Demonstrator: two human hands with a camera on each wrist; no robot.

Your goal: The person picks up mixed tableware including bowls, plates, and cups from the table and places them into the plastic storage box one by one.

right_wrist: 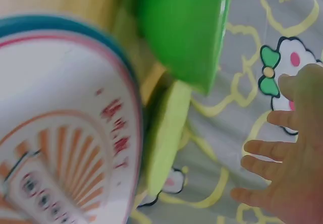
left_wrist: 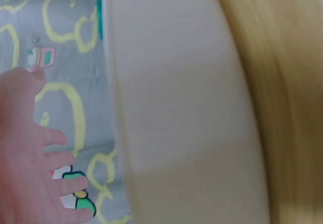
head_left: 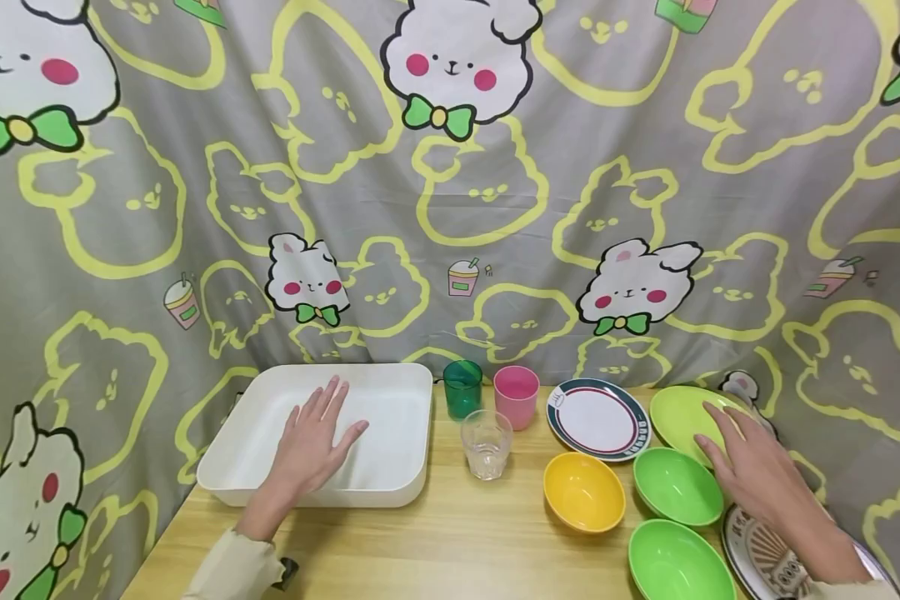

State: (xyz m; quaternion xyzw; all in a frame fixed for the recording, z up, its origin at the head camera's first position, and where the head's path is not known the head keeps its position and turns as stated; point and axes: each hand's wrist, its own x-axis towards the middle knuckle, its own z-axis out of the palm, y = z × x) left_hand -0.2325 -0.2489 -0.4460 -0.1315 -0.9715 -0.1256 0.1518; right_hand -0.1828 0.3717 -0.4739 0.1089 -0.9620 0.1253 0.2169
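My left hand (head_left: 312, 442) is held over the white rectangular tub (head_left: 228, 467), fingers extended and nothing in them. In the left wrist view the same hand (left_wrist: 35, 158) shows spread fingers beside the tub's side wall (left_wrist: 181, 103). My right hand (head_left: 761, 467) hovers over the yellow-green plate (head_left: 678, 412), also with straight fingers and no object. Near it are a green bowl (head_left: 677, 486), a second green bowl (head_left: 678, 562) and a patterned plate (head_left: 757, 550), partly hidden by the forearm. The right wrist view shows this hand (right_wrist: 287, 153) apart from the dishes.
A dark green cup (head_left: 462, 390), a pink cup (head_left: 516, 397) and a clear glass (head_left: 487, 444) stand right of the tub. Farther right are a dark-rimmed white plate (head_left: 598, 419) and an orange bowl (head_left: 583, 492). A patterned curtain (head_left: 420, 192) hangs behind the wooden table (head_left: 435, 550).
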